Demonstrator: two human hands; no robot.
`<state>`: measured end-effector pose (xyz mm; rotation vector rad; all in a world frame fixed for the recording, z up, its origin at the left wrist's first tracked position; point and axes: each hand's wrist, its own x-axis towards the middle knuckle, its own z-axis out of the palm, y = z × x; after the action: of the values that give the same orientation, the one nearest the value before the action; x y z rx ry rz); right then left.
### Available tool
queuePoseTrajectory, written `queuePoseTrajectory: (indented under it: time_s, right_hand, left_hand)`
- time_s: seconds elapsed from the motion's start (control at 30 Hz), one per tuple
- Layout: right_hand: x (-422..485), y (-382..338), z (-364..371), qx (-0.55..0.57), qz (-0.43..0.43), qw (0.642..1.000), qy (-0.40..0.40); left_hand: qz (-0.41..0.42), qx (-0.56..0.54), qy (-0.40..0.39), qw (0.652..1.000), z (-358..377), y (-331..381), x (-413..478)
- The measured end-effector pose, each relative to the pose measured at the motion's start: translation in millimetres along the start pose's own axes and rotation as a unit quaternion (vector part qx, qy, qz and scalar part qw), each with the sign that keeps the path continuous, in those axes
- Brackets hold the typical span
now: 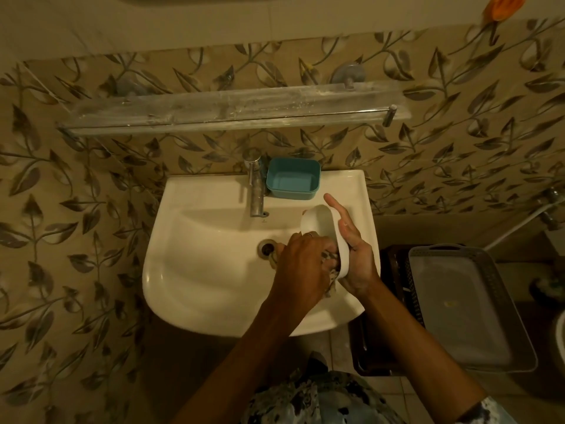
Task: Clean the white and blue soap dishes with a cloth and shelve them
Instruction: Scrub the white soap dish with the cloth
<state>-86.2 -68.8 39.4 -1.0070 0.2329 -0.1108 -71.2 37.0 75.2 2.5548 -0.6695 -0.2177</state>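
White soap dish (324, 227) held over the sink (198, 240)
Right hand (358, 261) grips it tipped sideways above the sink's right half, left hand (301, 266) bunches a cloth (331, 261) into it. Blue soap dish (293, 179) sits on the sink's back ledge beside the faucet (255, 191).

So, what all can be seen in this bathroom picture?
sink: one, white, centre
tap: one, metal, back rim of the sink
blue soap dish: one, blue, on the back rim right of the tap
white soap dish: one, white, tilted over the sink
cloth: one, patterned, pushed into the white soap dish
shelf: one, clear glass, wall above the sink
basket: one, grey, right of the sink
orange item: one, top right corner, unclear
left hand: one, gripping the cloth
right hand: one, holding the white soap dish
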Motion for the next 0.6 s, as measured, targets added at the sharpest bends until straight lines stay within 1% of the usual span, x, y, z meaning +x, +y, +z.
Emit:
queuePoseTrajectory:
  time_s: [0.1,0.2,0.27,0.33,0.4,0.47,0.53,0.6]
  right_hand:
    - [-3.1,-0.1,-0.6,0.057,0.019,0.998,0.001]
    - [-3.0,-0.8,0.4,0.084,0.028,0.996,0.009]
    - [-3.6,-0.5,3.6,0.096,0.035,0.995,0.006]
    - [-4.9,1.4,7.2,0.106,0.038,0.994,0.003]
    - [-4.6,1.2,7.7,0.106,0.037,0.994,0.006]
    - [-3.4,-1.9,5.3,0.081,0.025,0.996,0.008]
    - [-3.2,-5.4,3.2,0.059,0.009,0.998,-0.005]
    - [-2.9,-6.7,0.7,0.044,-0.002,0.999,-0.009]
  left_hand:
    - [0.033,-0.046,0.019,0.998,1.7,2.7,-2.3]
    - [0.031,-0.044,0.044,0.998,-2.3,6.1,5.5]
    - [0.024,-0.014,0.08,0.996,-7.2,6.9,16.7]
    - [0.017,0.046,0.144,0.988,-10.6,7.4,27.5]
    - [0.012,0.084,0.183,0.979,-10.6,9.2,30.9]
    - [-0.006,0.127,0.167,0.978,-9.6,8.7,28.4]
    - [-0.046,0.151,0.112,0.981,-6.9,4.0,25.9]
    - [-0.066,0.171,0.05,0.982,-4.3,1.2,19.1]
